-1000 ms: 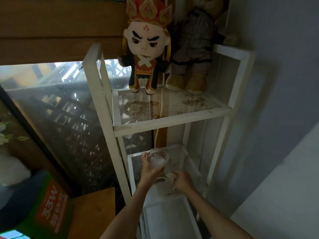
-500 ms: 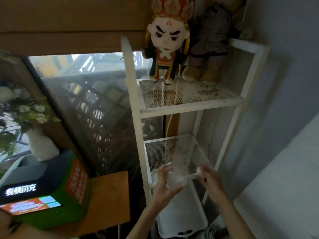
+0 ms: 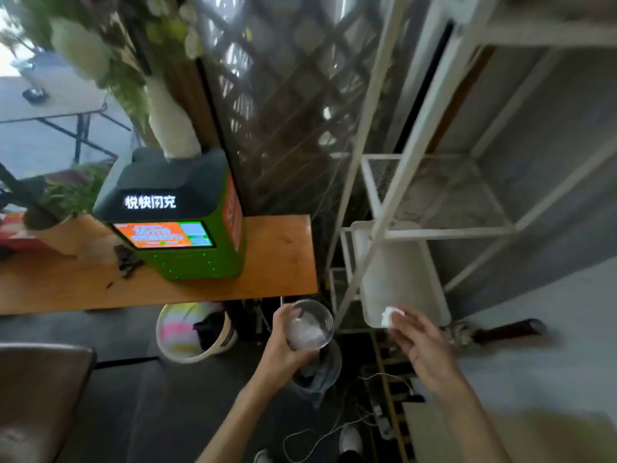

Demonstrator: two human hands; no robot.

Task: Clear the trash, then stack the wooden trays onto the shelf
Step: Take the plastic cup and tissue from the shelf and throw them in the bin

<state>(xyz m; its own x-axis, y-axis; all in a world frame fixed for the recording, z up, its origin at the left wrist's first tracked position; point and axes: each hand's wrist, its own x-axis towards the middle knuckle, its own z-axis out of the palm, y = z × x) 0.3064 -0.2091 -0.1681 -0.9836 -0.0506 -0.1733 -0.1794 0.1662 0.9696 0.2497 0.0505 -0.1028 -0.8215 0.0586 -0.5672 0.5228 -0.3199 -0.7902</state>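
Observation:
My left hand (image 3: 282, 349) grips a clear plastic cup (image 3: 310, 325) with crumpled white paper inside, held low in front of the white metal shelf (image 3: 394, 155). My right hand (image 3: 417, 342) pinches a small white wad of tissue (image 3: 389, 315) just in front of the shelf's lower tier. A white plastic tray (image 3: 400, 279) lies on that lower tier. Under the cup sits a small bin with a dark liner (image 3: 317, 372). No wooden tray is in view.
A wooden table (image 3: 277, 262) at the left carries a green power-bank kiosk (image 3: 177, 215) and a potted plant (image 3: 63, 225). A pale bucket (image 3: 190, 332) stands under the table edge. Cables and a power strip (image 3: 380, 419) lie on the floor. A chair (image 3: 36, 389) is bottom left.
My view has swung down and left, off the plush toys. Both hands have pulled back from the shelf and come lower, the cup over the floor bin and the tissue wad out in the open.

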